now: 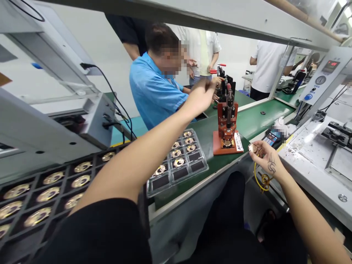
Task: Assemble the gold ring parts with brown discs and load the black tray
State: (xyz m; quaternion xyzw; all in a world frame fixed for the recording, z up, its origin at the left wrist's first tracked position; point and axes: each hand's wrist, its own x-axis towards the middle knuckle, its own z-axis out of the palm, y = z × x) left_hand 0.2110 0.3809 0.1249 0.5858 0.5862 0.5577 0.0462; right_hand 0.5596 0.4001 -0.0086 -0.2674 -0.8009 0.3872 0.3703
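Note:
My left hand (202, 96) is raised at the end of my outstretched arm, left of the upper part of a red toggle press (227, 113). Its fingers are blurred and partly hidden, so what they hold, if anything, does not show. A round metal part (227, 143) sits in the base of the press. My right hand (265, 157), with a dark drawing on its wrist side, pinches a round gold-coloured part (252, 148) at the bench edge. Below my left forearm lies a clear plastic tray (205, 164) with several round gold parts in its compartments.
A large black tray (38, 187) with several gold parts fills the lower left. A person in blue (156, 91) works across the green bench (251, 116), with others behind. A keypad device (271, 138) lies on the right, beside a white machine (320, 79). An overhead beam crosses the top.

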